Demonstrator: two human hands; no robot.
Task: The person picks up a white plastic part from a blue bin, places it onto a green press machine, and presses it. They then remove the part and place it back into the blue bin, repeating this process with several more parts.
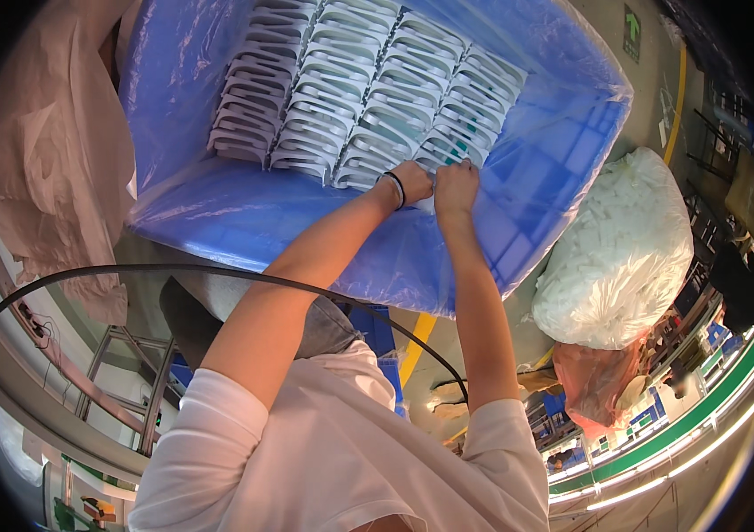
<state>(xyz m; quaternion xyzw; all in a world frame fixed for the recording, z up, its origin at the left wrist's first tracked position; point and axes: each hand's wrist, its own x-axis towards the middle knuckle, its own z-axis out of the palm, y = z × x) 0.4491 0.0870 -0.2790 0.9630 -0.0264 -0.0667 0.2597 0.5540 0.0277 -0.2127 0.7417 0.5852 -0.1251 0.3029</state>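
Head view shows white plastic parts (315, 111) standing in four columns inside a film-lined blue bin (244, 208), seemingly mostly arranged; what remains is unclear. Left hand (410, 183) and right hand (458, 184) adjoin the near edge, fingers curled, grip indiscernible.

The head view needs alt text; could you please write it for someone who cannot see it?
A person's left hand and right hand are close together at the near edge of four columns of white plastic parts, in a blue bin lined with clear film. A bulging translucent bag sits to the right.
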